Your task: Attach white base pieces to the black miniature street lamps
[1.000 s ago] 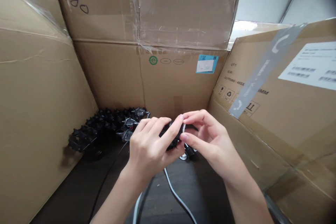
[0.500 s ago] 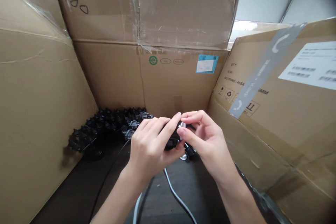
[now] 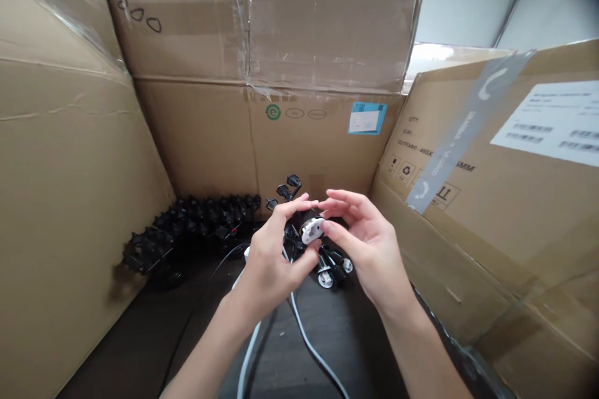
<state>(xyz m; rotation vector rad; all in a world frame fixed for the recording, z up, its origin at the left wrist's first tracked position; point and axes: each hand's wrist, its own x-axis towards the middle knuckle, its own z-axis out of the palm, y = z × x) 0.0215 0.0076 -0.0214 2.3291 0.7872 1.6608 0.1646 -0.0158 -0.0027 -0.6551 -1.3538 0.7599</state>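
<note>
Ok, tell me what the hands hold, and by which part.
The left hand pinches a small black part by its dark body; the right hand touches its white end.

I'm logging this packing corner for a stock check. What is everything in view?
brown cardboard boxes: at least four, brown, stacked left, back and right
blue label: one, blue, lower back box
white printed label: one, white, right box
grey tape strip: one, grey, right box
small black plastic parts: many, black, rowed at the table's left rear
black-and-white parts: a few, on the table under the hands
white cable: white, near table edge
thin black cable: one, black, beside it
dark table: one, dark brown
black part with white end: one, between the hands
left hand: grips that part
right hand: fingers spread, touching its white end
</note>
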